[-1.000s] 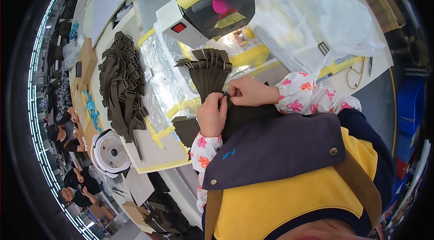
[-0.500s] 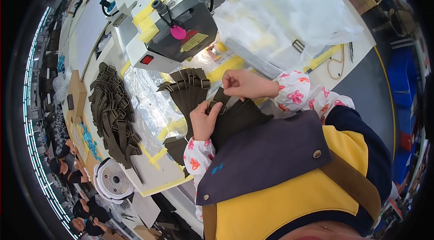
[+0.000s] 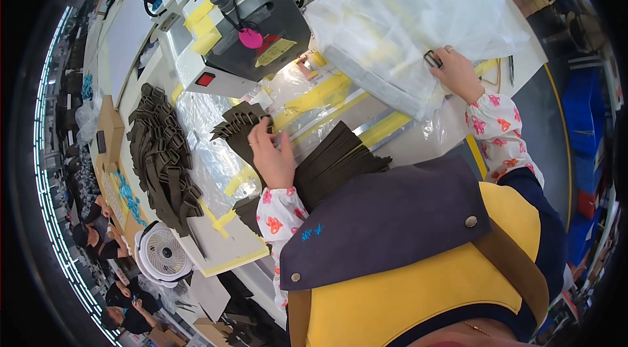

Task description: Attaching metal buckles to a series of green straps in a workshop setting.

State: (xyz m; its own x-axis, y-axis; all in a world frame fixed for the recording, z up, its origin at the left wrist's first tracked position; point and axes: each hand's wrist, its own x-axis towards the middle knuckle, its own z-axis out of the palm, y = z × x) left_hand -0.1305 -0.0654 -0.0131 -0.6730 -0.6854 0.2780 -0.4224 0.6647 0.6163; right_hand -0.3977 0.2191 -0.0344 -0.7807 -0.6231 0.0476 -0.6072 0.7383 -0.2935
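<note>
At the plastic-covered right part of the table, my right hand (image 3: 456, 75) pinches a dark metal slide buckle (image 3: 430, 58) that lies on a clear plastic bag (image 3: 405, 17). My left hand (image 3: 271, 156) is over a row of dark olive webbing straps with buckles (image 3: 239, 121); its thumb stands apart from the fingers, and the fingertips are at the buckled ends. Between my hands and close to my apron lies a fanned stack of plain dark olive strap pieces (image 3: 340, 160). A large heap of buckled straps (image 3: 163, 157) lies farther left.
A white sewing machine (image 3: 242, 36) with a dark cover and pink tag stands ahead. A white fan (image 3: 163, 254) and a cardboard box (image 3: 111, 134) are at the left. Tweezers (image 3: 511, 71) lie near the right table edge. Other people sit at the far lower left.
My right hand has moved right and away from the straps onto the loose buckle. My left hand has let go of the strap and buckle it held and shifted left to the buckled row.
</note>
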